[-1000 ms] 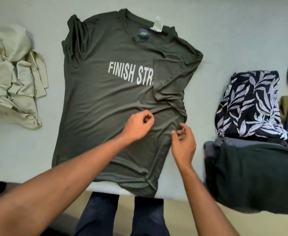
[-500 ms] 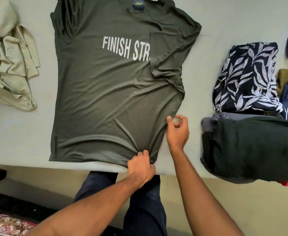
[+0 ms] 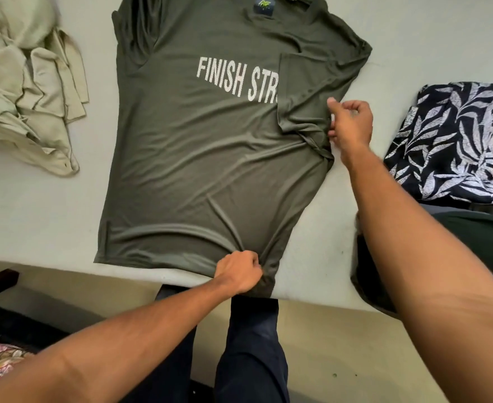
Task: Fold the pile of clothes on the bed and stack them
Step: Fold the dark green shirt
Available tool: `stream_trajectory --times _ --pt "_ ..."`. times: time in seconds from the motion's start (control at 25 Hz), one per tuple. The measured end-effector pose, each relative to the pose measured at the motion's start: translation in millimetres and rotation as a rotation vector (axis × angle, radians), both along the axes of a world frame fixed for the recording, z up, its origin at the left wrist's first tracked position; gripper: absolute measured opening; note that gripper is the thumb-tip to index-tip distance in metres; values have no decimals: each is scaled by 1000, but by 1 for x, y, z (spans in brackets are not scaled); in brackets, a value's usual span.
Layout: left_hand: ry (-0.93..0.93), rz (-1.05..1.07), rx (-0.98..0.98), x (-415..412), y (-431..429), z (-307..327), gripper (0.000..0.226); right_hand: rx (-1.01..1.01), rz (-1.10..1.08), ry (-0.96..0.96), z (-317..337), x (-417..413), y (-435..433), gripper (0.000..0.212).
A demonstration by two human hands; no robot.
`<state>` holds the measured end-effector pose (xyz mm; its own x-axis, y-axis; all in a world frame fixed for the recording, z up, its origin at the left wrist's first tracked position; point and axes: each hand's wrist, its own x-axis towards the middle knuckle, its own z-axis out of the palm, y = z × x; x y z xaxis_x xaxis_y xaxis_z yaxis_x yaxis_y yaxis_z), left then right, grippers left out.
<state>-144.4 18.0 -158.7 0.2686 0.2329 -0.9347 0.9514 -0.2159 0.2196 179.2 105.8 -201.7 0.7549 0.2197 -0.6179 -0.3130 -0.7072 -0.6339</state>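
While the left hand (image 3: 238,271) clenches the one olive T-shirt (image 3: 198,158), the right hand (image 3: 351,125) pinches its sleeve (image 3: 306,88).

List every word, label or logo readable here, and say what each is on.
"FINISH STR": white print on the chest of the T-shirt; the rest is hidden under the folded sleeve.
Blue neck label: a green logo, any lettering too small to read.
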Motion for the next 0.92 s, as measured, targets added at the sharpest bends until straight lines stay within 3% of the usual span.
stream_trajectory --times 0.12,0.2,0.28,0.36,0.44,0.6,0.68,0.8,0.92 --pt "21 1 -53 5 -10 5 28 -110 107 -133 8 -13 -2 34" --pt "58 62 -212 2 -3 2 31 -120 35 -256 18 -33 -10 27" --pt "28 214 -239 -12 20 -3 30 -50 -87 -438 25 -62 -13 22" --pt "-64 398 -93 -28 61 -7 29 88 -57 -502 29 -102 -9 19" --pt "-148 557 79 -47 118 -9 24 209 134 -454 29 -147 8 18" --pt "-280 731 515 -77 242 -17 6 267 546 -324 27 -205 87 19" --pt "-333 781 633 -81 300 -24 4 275 721 -348 23 -213 148 24" --pt "-451 802 690 -68 379 -35 18 279 774 -395 20 -206 254 44" --pt "-485 716 680 -39 435 -40 49 216 777 -326 24 -184 346 66"
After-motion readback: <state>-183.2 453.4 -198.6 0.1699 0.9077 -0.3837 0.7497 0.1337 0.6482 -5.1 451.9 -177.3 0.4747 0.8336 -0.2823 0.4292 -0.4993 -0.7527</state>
